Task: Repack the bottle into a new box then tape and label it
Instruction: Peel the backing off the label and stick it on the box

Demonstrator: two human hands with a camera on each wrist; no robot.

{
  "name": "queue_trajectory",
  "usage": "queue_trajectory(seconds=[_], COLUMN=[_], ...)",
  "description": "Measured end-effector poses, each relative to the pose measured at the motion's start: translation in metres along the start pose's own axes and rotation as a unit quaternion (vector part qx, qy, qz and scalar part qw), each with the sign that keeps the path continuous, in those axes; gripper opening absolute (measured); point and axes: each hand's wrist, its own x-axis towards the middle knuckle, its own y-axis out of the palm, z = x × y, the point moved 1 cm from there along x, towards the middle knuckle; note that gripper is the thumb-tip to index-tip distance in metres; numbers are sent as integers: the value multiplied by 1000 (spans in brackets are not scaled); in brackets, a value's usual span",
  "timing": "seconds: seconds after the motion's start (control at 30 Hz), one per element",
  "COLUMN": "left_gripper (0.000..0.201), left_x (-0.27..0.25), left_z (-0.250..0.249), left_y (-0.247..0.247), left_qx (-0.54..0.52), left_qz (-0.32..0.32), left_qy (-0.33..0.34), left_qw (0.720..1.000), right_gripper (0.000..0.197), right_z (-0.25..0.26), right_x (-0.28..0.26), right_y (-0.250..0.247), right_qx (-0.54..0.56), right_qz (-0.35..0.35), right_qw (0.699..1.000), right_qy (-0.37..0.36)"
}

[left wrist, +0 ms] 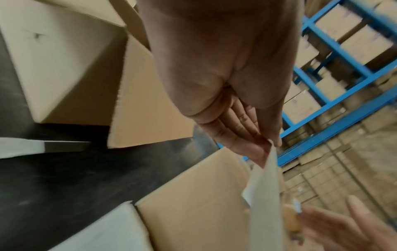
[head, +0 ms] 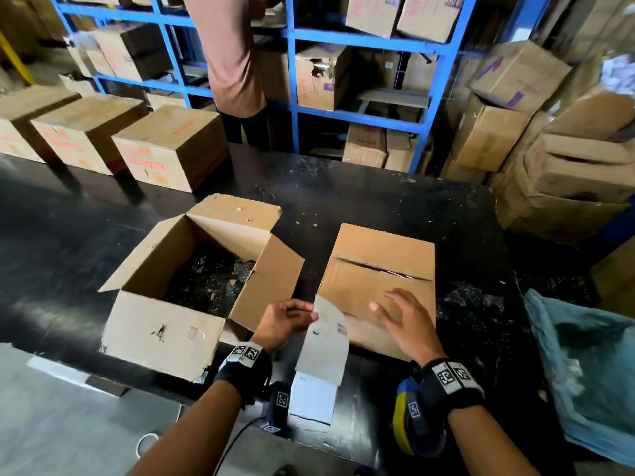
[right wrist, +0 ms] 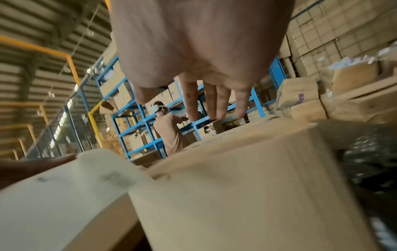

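At the near table edge: left hand [head: 282, 322], fingertips [left wrist: 261, 149] pinching the top corner of a label strip [head: 324, 341]; strip hangs down toward a white sheet [head: 314, 396] on the table. Right hand [head: 403, 321], fingers spread and relaxed, holding nothing, over the closed box [head: 378, 269]; contact with the lid uncertain, as the view is blurred. Closed box: flaps shut, centre seam showing. Open box [head: 165, 324], just left of it: flaps up, dark crumpled wrapping inside. Bottle: not visible. Black table [head: 395, 201]. Blue shelving [head: 292, 97] with cartons behind; another person [head: 233, 63] standing at it.
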Motion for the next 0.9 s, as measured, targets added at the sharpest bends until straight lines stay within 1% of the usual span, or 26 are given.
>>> queue_trajectory(seconds=[0.07, 0.1, 0.17, 0.2, 0.23, 0.27, 0.33, 0.37, 0.47, 0.53, 0.6, 0.63, 0.77, 0.9], left_gripper=[17, 17, 22, 24, 26, 27, 28, 30, 33, 24, 11, 7, 8, 7], left_x=[6, 10, 16, 18, 20, 21, 22, 20, 13, 7, 5, 5, 4, 8], left_z=[-23, -32, -51, -59, -66, -71, -76, -77, -76, -74, -74, -73, -72, -73], left_y=[12, 17, 28, 32, 36, 39, 42, 42, 47, 52, 59, 64, 70, 66], left_qx=[-39, -56, -82, -91, -96, -96, -80, -71, -63, -50, -35, -34, -41, -32], left_qz=[2, 5, 15, 21, 27, 34, 54, 67, 114, 141, 150, 147, 114, 123], left_qy=[28, 39, 59, 69, 77, 81, 86, 81, 62, 69, 92, 105, 121, 125], left_qw=[999, 998, 995, 993, 992, 991, 992, 992, 990, 986, 984, 983, 985, 984], right_gripper=[54, 46, 34, 29, 24, 21, 18, 18, 20, 21, 23, 24, 28, 27], right_z=[18, 26, 41, 46, 50, 54, 57, 57, 58, 59, 55, 52, 47, 50], right_x=[4, 5, 5, 5, 5, 5, 9, 11, 19, 24, 28, 29, 34, 36], right_y=[5, 8, 10, 10, 8, 5, -3, -8, -29, -40, -45, -47, -45, -43], right_qx=[130, 210, 350, 396, 422, 437, 441, 441, 462, 466, 464, 461, 445, 439], right_qz=[35, 61, 98, 98, 89, 73, 32, 13, -35, -61, -67, -65, -53, -62], right_qw=[991, 975, 929, 910, 899, 894, 895, 896, 885, 882, 883, 885, 893, 896], right_qy=[27, 48, 74, 76, 71, 67, 59, 55, 42, 35, 27, 24, 27, 31])
